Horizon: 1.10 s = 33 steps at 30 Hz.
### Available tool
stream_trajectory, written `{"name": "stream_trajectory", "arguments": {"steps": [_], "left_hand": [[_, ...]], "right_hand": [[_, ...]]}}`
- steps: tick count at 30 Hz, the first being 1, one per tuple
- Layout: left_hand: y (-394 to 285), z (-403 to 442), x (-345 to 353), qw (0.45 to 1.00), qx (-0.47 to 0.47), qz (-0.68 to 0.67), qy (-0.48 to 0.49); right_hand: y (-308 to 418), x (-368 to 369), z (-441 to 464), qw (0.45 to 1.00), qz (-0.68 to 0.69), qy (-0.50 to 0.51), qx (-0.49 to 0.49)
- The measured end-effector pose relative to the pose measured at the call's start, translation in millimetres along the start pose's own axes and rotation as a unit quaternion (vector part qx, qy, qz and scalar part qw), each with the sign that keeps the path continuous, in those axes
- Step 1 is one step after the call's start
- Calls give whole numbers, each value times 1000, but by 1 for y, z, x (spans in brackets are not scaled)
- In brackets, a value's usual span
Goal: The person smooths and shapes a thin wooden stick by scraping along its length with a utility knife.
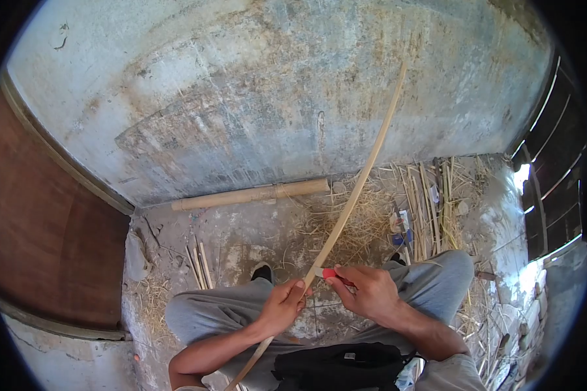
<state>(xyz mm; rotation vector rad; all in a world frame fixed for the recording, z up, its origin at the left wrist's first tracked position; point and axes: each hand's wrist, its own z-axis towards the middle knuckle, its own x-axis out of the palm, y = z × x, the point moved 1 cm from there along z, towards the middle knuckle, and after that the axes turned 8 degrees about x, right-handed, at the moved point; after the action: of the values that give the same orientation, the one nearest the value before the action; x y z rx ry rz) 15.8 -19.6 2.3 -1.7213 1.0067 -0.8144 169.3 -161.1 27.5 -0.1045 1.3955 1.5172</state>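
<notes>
Gripping left hand (285,307): we curl it closed around the strip (349,212).
Right hand (370,292): we clench the red-handled knife (329,272), blade at the strip's edge.
Strip: slants through our left hand.

- Left hand (285,306) grips a long pale strip (355,195)
- Right hand (372,291) holds a red-handled blade (328,272) at the strip
- Thick pole (251,194) lies beside the wall (241,98)

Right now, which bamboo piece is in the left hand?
The long, curved strip, gripped in the left hand and slanting up past it; the thick pole and the loose strips at the right lie on the floor.
</notes>
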Motion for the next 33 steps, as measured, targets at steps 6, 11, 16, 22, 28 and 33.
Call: {"name": "stream_trajectory", "arguments": {"steps": [6,11,16,22,28,33], "left_hand": [[-9,-4,0,997,-58,-38,14],[-9,-3,0,997,-60,-40,15],[-13,-4,-1,996,-70,-45,19],[-11,-3,-2,995,-74,-56,23],[-11,-5,-1,997,-57,-38,25],[5,-23,6,993,-43,54,94]], "right_hand": [[2,2,-2,999,-38,-35,-12],[3,2,-2,997,-53,-56,-29],[3,3,-2,994,-71,-72,-39],[2,3,-1,991,-96,-85,-40],[-10,-4,11,983,-100,-149,-46],[-68,-59,32,944,-166,-206,195]]}}
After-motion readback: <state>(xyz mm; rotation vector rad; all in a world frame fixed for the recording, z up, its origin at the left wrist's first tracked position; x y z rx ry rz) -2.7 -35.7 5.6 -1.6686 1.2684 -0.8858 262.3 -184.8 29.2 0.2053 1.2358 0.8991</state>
